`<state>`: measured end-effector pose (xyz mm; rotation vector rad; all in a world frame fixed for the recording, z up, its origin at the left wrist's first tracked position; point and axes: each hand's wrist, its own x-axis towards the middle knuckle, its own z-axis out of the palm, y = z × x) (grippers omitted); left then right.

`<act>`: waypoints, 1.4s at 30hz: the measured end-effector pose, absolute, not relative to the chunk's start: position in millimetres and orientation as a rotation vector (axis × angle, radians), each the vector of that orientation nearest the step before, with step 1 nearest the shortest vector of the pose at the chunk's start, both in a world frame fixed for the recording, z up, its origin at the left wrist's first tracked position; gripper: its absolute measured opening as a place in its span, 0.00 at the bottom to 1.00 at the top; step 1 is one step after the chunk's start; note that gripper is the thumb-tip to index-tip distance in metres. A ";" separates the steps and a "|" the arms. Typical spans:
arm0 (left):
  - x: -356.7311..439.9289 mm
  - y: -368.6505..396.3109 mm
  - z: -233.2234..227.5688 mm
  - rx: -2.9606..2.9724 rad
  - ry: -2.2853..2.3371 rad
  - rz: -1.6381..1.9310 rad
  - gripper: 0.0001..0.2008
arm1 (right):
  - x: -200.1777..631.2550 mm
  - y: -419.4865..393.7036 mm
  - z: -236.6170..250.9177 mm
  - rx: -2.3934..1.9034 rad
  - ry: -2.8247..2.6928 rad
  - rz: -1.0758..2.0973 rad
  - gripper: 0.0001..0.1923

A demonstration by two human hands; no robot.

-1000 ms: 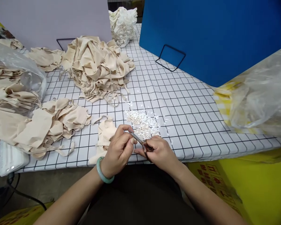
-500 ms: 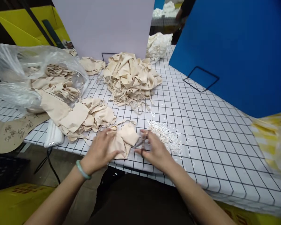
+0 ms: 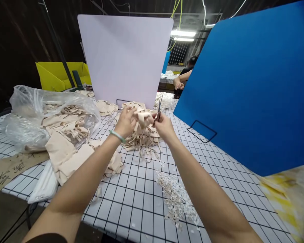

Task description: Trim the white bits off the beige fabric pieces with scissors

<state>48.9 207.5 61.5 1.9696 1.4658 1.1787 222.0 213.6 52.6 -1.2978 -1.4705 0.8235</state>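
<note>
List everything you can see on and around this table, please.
fabric piece: one, beige, held up in both hands
scissors: one, metal, in the right hand
fabric heaps: several, beige, across the table's left and middle
plastic bag: one, clear, holding beige fabric, left
snippets: a scatter, white, near the front edge
table: one, white with black grid
boards: two, pale lilac behind, blue at right
bins: yellow, far left
another person: one, between the boards
left hand: bracelet on wrist
right hand: one
</note>
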 end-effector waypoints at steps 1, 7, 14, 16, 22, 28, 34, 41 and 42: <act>54.8 214.9 60.9 1.957 1.507 1.239 0.13 | 226.4 225.6 56.4 -1.324 -1.446 0.784 0.09; 90.6 154.0 -23.8 1.818 1.140 1.034 0.31 | 234.1 159.3 -14.9 -1.417 -1.530 0.891 0.08; 110.2 91.7 -77.2 1.848 1.173 0.906 0.19 | 226.1 68.6 -73.4 -1.603 -1.796 0.678 0.03; 97.2 87.5 -75.6 1.890 1.196 0.886 0.18 | 227.9 68.8 -74.3 -1.631 -1.821 0.611 0.05; 1.6 129.4 -60.8 2.097 1.799 0.953 0.15 | 228.7 79.8 -61.1 -1.685 -1.606 0.832 0.21; -19.1 142.8 -48.2 2.226 1.716 0.815 0.11 | 210.6 68.5 -55.9 -1.540 -1.575 0.990 0.19; 59.1 26.5 -70.9 2.404 1.283 1.017 0.10 | 218.6 48.0 -66.0 -1.253 -1.060 1.487 0.22; 49.5 -19.1 -82.7 1.633 1.204 0.714 0.10 | 232.0 25.4 -74.4 -1.287 -0.949 1.537 0.23; 44.4 -19.1 -79.6 1.406 1.216 0.690 0.13 | 232.1 19.7 -71.5 -1.263 -0.944 1.539 0.22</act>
